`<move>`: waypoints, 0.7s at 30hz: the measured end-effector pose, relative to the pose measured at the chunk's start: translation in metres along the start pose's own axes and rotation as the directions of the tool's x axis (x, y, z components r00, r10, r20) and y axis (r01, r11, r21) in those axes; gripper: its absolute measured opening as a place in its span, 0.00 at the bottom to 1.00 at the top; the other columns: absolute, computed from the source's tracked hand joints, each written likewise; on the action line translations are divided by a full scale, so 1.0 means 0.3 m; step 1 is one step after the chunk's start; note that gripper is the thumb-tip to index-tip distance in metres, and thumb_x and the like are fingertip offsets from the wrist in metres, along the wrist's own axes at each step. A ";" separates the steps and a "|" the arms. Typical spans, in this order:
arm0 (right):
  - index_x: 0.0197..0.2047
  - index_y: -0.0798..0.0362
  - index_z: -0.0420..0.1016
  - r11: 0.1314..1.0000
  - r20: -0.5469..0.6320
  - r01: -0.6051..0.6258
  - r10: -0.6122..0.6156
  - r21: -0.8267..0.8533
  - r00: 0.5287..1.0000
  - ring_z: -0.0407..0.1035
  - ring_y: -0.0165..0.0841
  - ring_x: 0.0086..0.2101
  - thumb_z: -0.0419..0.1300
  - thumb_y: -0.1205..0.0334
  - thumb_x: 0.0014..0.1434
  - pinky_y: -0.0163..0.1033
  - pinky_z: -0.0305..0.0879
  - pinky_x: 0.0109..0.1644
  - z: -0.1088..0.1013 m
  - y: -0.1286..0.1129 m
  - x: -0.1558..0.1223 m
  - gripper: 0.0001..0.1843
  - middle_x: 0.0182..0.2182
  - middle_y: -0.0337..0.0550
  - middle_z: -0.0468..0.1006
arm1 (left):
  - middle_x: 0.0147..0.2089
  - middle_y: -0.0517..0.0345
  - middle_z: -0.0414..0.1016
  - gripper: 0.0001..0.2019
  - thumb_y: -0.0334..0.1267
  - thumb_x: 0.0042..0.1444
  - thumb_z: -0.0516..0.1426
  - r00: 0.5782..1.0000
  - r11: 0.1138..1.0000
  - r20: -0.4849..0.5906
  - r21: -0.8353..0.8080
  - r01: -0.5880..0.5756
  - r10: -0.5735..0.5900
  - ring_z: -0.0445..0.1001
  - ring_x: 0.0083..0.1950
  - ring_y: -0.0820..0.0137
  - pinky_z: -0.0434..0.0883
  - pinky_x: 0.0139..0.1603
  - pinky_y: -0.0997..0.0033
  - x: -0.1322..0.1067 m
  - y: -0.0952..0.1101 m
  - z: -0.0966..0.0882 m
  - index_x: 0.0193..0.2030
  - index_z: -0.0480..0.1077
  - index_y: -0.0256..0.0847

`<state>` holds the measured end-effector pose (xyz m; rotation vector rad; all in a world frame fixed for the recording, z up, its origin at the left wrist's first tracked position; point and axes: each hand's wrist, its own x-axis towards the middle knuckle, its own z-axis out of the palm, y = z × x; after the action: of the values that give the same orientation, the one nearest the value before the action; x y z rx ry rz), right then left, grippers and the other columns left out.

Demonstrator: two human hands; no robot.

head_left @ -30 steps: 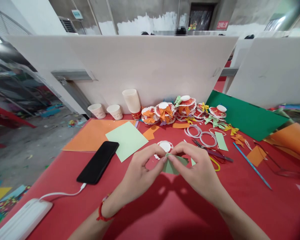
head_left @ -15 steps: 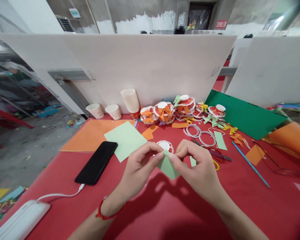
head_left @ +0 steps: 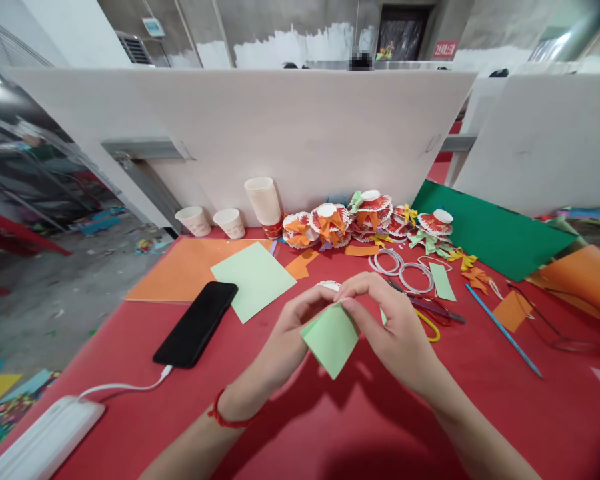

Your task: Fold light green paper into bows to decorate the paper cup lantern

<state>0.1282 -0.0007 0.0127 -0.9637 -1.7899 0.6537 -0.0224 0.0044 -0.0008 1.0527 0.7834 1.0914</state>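
A small piece of light green paper [head_left: 332, 339] is held up between my two hands over the red table, one corner pointing down toward me. My right hand [head_left: 387, 327] pinches its top corner between thumb and forefinger. From the left, my left hand [head_left: 293, 330] closes around the paper's edge, its fingertips partly hidden behind the sheet. Just beyond the hands, a white paper cup piece [head_left: 329, 285] shows only its top. A larger light green sheet [head_left: 254, 280] lies flat to the left of my left hand.
A black phone [head_left: 196, 325] is cabled to a white power bank [head_left: 45, 437]. Paper cups [head_left: 229, 223] and several red-and-white lantern-like crafts [head_left: 333, 223] line the white partition [head_left: 280, 127]. Scissors [head_left: 427, 323], cord coils [head_left: 415, 278] and a blue pencil [head_left: 505, 331] lie to the right.
The green paper has turned so its face shows more fully. My left hand's fingers have moved from the top corner to behind and beside the sheet, while the right still pinches the top.
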 end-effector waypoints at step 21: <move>0.39 0.45 0.81 0.980 -0.121 0.196 -0.190 0.040 0.974 0.78 0.34 0.32 0.64 0.76 0.51 0.39 0.75 0.37 -0.017 -0.030 -0.010 0.16 0.33 0.39 0.84 | 0.29 0.62 0.79 0.13 0.18 0.44 0.61 0.726 0.628 -0.076 0.568 -0.532 0.683 0.76 0.30 0.75 0.75 0.32 0.82 -0.078 0.061 0.021 0.31 0.77 0.41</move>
<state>0.1307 -0.0080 0.0203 -0.7650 -1.7284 0.5083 -0.0293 -0.0177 0.0189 1.7324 1.0107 1.7137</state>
